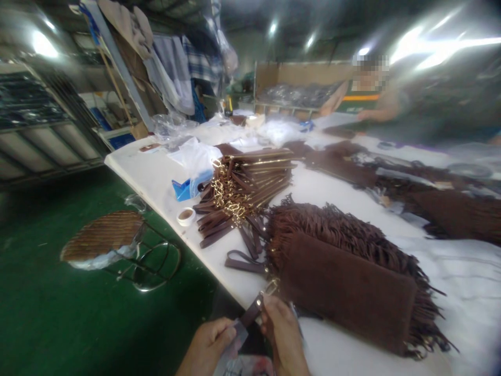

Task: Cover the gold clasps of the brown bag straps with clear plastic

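A brown wrist strap (251, 312) with a gold clasp (271, 286) is stretched between my hands at the table's near edge. My right hand (285, 333) pinches it just below the clasp. Closed around its lower end is my left hand (209, 344), where a piece of clear plastic (237, 338) also shows; how the plastic sits on the strap I cannot tell. Just right of my hands lies a stack of brown fringed suede bags (348, 287). A loose looped strap (246, 262) rests beside the stack, behind my hands.
A pile of brown straps with gold clasps (238, 196) lies farther back, near a blue tape dispenser (183, 190) and a small round tub (186, 216). More brown pieces (462, 209) lie at right. A round stool (104, 237) stands left; a person (364, 102) is across the table.
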`<state>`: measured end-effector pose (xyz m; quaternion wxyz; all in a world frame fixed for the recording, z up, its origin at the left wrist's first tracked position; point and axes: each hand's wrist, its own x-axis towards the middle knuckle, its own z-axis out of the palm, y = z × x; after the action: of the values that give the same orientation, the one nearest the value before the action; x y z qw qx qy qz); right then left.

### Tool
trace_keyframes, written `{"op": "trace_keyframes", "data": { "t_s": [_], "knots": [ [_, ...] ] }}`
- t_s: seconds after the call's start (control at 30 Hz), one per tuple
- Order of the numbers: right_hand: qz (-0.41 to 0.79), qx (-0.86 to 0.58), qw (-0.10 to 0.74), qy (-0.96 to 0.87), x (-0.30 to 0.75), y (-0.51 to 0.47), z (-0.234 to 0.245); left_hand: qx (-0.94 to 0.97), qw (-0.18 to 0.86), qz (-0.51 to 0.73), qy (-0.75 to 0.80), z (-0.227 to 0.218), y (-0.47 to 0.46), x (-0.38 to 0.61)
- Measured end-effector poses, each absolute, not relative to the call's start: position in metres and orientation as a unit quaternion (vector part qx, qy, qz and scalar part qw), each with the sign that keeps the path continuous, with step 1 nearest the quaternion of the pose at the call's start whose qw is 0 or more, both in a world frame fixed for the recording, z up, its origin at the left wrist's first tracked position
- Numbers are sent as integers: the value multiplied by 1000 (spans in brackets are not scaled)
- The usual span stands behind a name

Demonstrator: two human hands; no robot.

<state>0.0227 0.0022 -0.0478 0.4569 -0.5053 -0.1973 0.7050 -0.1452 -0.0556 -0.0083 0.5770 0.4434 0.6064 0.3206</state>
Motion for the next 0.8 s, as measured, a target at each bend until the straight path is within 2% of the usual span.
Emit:
{"op": "trace_keyframes", "data": {
  "t_s": [0.17, 0.37, 0.63, 0.8],
  "knots": [
    [687, -522, 452, -227, 30, 0, -55, 385, 600, 367, 598, -21, -40, -121],
    [659, -539, 441, -284, 35, -2, -51, 397, 569, 401, 598, -18, -9, -96],
    [442, -578, 473, -497, 37, -15, -48, 378, 578, 423, 586, -16, 4, -82],
    [438, -599, 457, -492, 40, -21, -59, 351, 594, 423, 587, -19, 8, -81]
  ]
}}
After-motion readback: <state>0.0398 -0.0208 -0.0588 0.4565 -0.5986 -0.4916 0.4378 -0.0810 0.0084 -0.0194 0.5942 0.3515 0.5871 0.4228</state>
